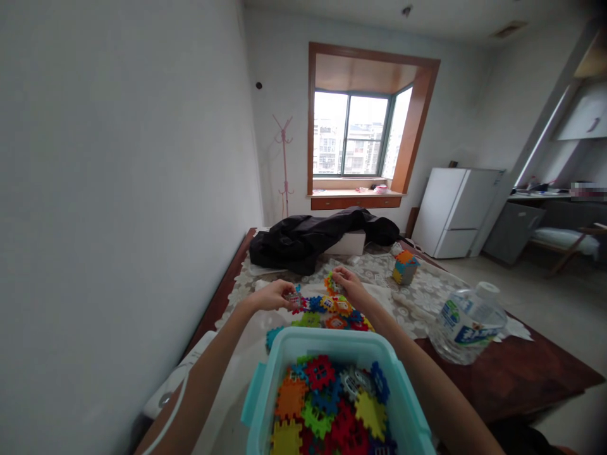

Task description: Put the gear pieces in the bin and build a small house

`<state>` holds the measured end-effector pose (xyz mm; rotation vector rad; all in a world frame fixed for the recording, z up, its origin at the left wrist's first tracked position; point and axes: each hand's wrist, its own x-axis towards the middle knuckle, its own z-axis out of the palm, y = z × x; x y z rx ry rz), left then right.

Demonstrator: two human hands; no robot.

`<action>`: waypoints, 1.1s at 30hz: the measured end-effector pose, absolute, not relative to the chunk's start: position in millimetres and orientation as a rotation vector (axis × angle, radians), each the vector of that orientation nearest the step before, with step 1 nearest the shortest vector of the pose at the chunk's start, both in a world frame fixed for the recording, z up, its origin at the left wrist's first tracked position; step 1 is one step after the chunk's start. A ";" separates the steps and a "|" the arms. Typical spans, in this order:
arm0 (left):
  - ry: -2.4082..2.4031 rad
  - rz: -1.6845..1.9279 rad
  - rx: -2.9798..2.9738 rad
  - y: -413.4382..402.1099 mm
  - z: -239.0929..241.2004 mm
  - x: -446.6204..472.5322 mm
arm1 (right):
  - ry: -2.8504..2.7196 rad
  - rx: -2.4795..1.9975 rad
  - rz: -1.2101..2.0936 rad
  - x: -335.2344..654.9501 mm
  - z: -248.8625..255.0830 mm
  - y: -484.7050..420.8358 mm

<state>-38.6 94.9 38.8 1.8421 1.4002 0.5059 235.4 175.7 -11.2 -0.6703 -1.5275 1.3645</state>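
Observation:
My left hand (271,294) is closed on a small grey and white interlocking tile at the left end of a row of joined colourful tiles (332,311) on the lace cloth. My right hand (348,282) pinches an orange and green tile at the upper right of that row. A teal plastic box (401,392) full of loose red, orange, yellow, green and blue tiles sits just in front of me. A finished multicoloured cube (404,266) stands further back to the right.
A large water bottle (467,322) lies on its side at the right of the wooden table (521,373). A black jacket (313,237) is heaped at the far end. The white wall runs close on the left; a fridge (455,212) stands beyond.

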 end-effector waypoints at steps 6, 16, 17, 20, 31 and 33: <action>1.135 0.724 1.722 67.3 93.7 -19.5 | -1.475 -0.387 1.555 249.7 40.7 144.1; 0.995 0.536 1.648 75.4 67.8 -19.3 | -2.110 -0.441 1.415 258.8 21.8 146.6; 1.087 0.650 1.699 81.3 58.3 -18.9 | -2.122 -0.586 1.254 259.1 12.1 154.2; 1.324 0.948 1.798 96.3 25.0 -11.1 | -2.334 -0.941 0.804 266.8 -14.1 171.9; 1.484 0.668 2.343 114.6 -56.7 5.3 | -2.546 -0.888 0.338 261.0 -49.2 159.8; 1.467 0.685 2.332 115.4 -56.6 2.6 | -2.535 -0.849 0.336 257.9 -50.7 159.0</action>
